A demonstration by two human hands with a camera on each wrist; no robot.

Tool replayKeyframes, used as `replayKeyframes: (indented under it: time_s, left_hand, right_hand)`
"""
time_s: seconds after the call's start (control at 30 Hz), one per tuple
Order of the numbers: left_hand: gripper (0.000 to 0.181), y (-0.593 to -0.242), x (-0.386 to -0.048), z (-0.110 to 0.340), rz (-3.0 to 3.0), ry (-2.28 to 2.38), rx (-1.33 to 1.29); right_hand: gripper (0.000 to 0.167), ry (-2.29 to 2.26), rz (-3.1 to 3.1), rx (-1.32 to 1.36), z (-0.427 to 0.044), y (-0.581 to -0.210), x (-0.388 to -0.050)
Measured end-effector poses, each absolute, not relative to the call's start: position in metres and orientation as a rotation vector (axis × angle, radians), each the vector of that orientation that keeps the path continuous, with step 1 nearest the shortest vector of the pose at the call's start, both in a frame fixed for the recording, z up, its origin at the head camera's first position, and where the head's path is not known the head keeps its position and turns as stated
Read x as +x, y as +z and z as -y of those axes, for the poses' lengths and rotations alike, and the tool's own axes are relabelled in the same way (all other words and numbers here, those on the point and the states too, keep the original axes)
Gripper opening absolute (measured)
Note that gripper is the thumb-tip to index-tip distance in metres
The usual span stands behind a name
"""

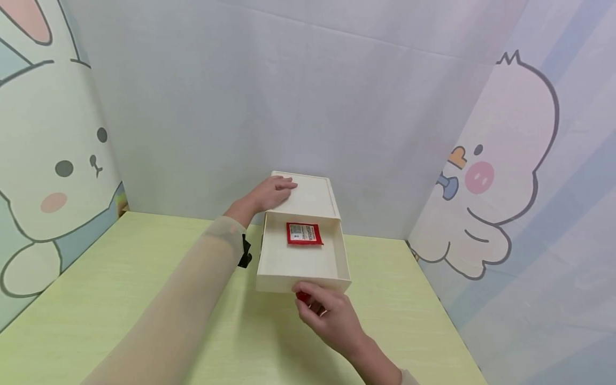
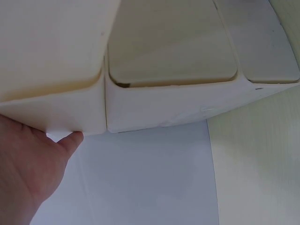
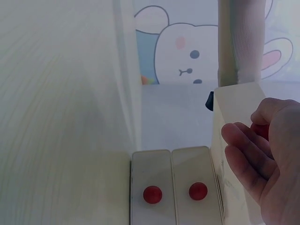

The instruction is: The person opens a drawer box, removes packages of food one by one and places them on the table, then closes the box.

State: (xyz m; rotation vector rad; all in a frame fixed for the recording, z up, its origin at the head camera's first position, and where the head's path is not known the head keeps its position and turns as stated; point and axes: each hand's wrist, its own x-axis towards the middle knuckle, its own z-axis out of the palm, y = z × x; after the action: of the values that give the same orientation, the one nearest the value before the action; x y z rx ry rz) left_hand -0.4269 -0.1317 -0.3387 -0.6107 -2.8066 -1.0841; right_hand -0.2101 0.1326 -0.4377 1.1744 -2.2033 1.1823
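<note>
The right hand [image 1: 332, 315] pinches the red round knob [image 1: 302, 296] of the pulled-out top drawer [image 1: 289, 263]; the left hand [image 1: 273, 193] rests with loose fingers on the cream drawer cabinet [image 1: 315, 195]. Inside the drawer, toward its back, lies a red packet [image 1: 305, 233] with a printed white label. Two lower drawers [image 3: 151, 169] stand closed. The cabinet sits on a pale green surface [image 1: 139, 262].

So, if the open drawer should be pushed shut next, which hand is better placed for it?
Probably the right hand: it pinches the red knob on the front of the drawer. The left hand rests on top of the cabinet, better placed for steadying.
</note>
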Motion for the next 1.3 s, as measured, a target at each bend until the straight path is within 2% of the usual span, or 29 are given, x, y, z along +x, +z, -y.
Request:
replayKeyframes:
  time_s: [0.7,1.0,1.3]
  left_hand:
    - [0.055,-0.338,-0.426,0.132,2.810,-1.100,-0.600]
    - [0.054,-0.339,-0.426,0.132,2.806,-1.103,-0.594]
    - [0.054,-0.339,-0.427,0.133,2.799,-1.119,-0.592]
  right_hand:
    - [0.034,1.164,2.237,1.172,-0.134,-0.440,-0.207]
    - [0.048,1.095,2.192,1.239,-0.138,-0.441,-0.205]
    - [0.041,1.001,2.021,1.384,-0.142,-0.412,-0.203]
